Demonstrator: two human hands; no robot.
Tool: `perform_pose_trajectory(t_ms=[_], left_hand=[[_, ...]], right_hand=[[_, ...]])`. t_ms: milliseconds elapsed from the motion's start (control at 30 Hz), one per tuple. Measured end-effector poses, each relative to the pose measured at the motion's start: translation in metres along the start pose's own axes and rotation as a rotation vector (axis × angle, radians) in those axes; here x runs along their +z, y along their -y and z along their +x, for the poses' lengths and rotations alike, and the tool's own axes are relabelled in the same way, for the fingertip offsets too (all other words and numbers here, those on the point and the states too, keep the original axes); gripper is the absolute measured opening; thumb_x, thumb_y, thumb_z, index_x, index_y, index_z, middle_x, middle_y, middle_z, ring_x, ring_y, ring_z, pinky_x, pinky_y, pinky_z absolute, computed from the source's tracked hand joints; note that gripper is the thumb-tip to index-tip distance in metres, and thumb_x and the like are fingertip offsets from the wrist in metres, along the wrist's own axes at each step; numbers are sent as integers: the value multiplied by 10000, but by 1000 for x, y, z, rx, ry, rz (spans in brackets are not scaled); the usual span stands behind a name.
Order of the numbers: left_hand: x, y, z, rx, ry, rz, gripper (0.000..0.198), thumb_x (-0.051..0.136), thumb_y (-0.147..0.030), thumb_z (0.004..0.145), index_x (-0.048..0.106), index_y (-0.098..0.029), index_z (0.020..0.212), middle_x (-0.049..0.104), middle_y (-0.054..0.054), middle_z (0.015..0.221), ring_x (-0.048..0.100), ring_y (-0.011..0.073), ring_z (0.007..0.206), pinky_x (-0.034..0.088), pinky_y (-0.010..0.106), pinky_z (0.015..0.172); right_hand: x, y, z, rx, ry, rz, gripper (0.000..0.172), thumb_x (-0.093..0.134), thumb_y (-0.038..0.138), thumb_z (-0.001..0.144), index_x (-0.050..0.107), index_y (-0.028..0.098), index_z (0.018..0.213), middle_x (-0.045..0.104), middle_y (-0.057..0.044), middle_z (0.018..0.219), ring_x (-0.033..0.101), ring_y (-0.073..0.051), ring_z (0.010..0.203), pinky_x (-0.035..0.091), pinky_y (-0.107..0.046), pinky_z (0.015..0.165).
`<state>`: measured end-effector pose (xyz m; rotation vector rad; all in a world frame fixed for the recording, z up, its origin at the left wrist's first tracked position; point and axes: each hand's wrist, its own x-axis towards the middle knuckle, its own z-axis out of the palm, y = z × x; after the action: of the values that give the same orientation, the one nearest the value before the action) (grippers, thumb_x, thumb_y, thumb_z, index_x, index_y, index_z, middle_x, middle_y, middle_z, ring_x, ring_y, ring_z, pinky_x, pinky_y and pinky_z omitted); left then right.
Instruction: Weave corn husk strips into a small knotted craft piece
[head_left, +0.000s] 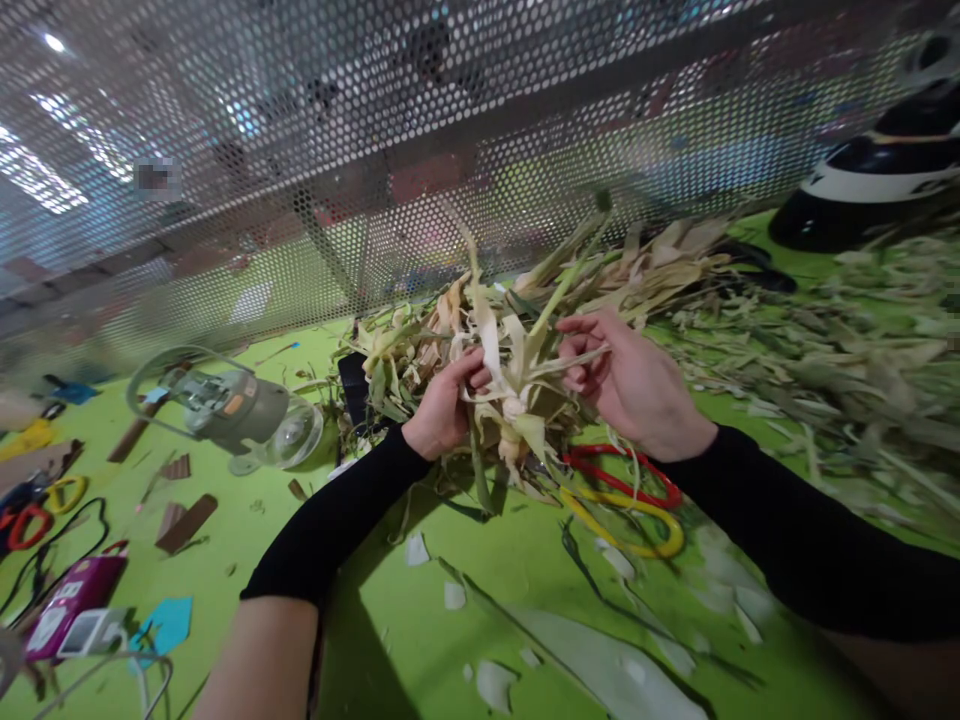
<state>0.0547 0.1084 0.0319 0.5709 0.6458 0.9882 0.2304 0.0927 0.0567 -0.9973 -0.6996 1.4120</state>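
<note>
A bundle of pale corn husks (517,375), its leaves splayed outward, stands upright in front of me. My left hand (444,405) grips the bundle's left side, with its fingertips partly hidden behind the leaves. On the other side, my right hand (619,375) pinches a thin strip of husk (559,368) that runs out from the bundle. Below the right hand lie scissors with one red and one yellow handle loop (660,540); their blades are hidden under husk. Behind the bundle is a heap of dry husks (667,260).
A perforated metal screen (450,140) rises behind the green table (285,640). Left are a grey-green lantern (244,410), cardboard bits (187,522), a purple box (79,600) and cables. Shredded husk (847,370) covers the right side, near a black-and-white object (862,185).
</note>
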Motion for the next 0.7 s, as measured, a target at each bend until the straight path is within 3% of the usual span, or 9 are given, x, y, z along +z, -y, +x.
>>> perform_pose_trajectory(t_ms=[167,333,400,467,567,633,700], left_hand=[[-4,1,2,72,36,52,392,552,-277,885,304,-197,592,320,-31,539,361,77,472,312,197,467],[-5,2,4,82,4,85,440,591,-294,855,262,-201,578,314,-27,568,355,78,496,320,218,495],[-5,2,5,98,-21,78,444,592,-303,862,266,-203,579,313,-28,573,358,79,493,317,224,493],[-5,2,4,108,-38,84,433,596,-295,863,281,-203,579,312,-31,570,346,79,483,299,227,483],[-2,4,1,123,9,104,429,599,-272,857,293,-199,565,307,-31,555,326,78,486,278,224,480],[1,3,-2,149,73,100,471,592,-289,869,261,-199,545,275,-31,538,308,79,490,269,226,482],[4,1,-6,164,111,88,543,568,-350,900,201,-205,527,213,-31,517,282,86,480,265,238,477]], right_hand=[[-4,1,3,-23,-22,-7,405,588,549,961,654,209,752,531,13,596,415,-94,471,367,-239,435],[-8,-2,3,-116,88,-123,315,689,536,861,657,231,788,578,3,686,474,-121,535,427,-284,513],[-9,-3,1,-232,210,-341,179,738,412,815,700,244,862,647,-16,803,554,-152,644,484,-311,613],[-9,-4,-2,-399,338,-649,188,774,317,767,748,267,946,688,-31,915,602,-194,764,510,-352,731],[-8,-9,-7,-563,371,-876,113,773,345,790,776,266,870,705,-41,896,619,-229,837,492,-387,829],[-6,-12,-9,-503,308,-825,146,746,389,831,758,248,796,712,-35,841,632,-223,826,488,-376,825],[-3,-13,-12,-350,233,-674,183,760,416,823,749,235,797,725,-30,823,640,-209,779,497,-358,769]])
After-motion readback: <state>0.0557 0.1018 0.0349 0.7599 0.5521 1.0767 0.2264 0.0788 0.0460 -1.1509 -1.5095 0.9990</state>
